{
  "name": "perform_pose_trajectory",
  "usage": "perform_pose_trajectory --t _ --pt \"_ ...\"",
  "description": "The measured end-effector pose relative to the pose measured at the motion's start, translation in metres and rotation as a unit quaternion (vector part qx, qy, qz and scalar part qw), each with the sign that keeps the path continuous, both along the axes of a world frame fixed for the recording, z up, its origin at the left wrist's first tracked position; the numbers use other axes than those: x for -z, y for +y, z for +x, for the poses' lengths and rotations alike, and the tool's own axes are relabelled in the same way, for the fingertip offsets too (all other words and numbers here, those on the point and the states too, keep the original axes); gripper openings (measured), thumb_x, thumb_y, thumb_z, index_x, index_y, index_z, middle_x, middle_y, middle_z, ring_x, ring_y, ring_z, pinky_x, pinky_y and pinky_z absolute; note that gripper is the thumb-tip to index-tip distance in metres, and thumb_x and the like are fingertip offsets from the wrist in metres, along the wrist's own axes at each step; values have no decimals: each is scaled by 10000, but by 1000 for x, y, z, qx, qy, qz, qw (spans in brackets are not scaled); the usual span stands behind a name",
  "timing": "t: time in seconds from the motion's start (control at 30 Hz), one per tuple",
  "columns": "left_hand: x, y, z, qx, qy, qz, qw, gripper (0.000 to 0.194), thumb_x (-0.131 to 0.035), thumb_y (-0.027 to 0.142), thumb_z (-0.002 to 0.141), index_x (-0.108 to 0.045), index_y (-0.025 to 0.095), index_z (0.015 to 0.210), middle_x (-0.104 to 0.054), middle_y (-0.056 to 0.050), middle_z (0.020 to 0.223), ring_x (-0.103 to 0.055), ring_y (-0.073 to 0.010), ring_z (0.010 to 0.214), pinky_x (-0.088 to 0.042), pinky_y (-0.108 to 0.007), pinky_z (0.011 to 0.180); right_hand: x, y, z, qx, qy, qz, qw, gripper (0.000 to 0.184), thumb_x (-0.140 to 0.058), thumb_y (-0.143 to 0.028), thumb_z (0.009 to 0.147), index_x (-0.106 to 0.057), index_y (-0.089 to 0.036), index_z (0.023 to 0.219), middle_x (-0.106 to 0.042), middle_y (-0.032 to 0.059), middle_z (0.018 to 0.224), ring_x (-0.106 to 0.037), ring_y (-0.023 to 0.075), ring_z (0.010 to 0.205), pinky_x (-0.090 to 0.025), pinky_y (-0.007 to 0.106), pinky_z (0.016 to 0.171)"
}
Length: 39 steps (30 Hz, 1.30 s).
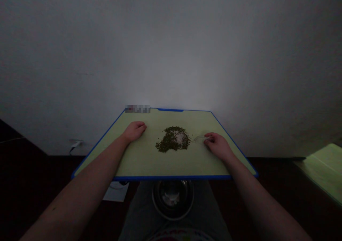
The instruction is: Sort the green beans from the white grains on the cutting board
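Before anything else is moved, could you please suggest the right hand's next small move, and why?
Probably ease the clear curved piece leftward to the right edge of the green-and-white pile: the right hand holds it just right of there, while the left hand rests loosely curled on the pile's other side.

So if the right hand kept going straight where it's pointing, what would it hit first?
Likely the pile of green grains: the right hand points that way across the table, and the clear curved piece in its grip would touch them first. Its height over the table is hard to judge.
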<state>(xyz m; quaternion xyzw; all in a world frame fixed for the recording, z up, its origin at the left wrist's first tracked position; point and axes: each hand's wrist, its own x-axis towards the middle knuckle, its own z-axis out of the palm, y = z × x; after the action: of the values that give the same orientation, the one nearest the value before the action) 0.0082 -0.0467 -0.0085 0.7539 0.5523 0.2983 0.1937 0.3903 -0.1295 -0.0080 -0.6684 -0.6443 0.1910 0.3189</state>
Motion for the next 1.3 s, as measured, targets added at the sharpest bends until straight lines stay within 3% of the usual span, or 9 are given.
perform_pose_trajectory --t 0.5,1.3 --pt "-2 -1 3 0 -4 5 1000 285 -397 366 724 -446 176 518 -398 35 458 -397 -121 528 -285 -230 497 -4 1 -18 -45 -17 -18 999 277 -537 -223 695 -610 -155 953 -649 24 692 -552 121 569 -387 239 570" --pt "-6 0 3 5 -5 -1 1000 269 -387 358 709 -460 176 525 -408 33 460 -396 -119 511 -288 -238 493 -15 -28 -23 -84 49 -43 994 263 -526 -247 695 -587 -150 932 -654 19 681 -573 137 586 -403 248 552"
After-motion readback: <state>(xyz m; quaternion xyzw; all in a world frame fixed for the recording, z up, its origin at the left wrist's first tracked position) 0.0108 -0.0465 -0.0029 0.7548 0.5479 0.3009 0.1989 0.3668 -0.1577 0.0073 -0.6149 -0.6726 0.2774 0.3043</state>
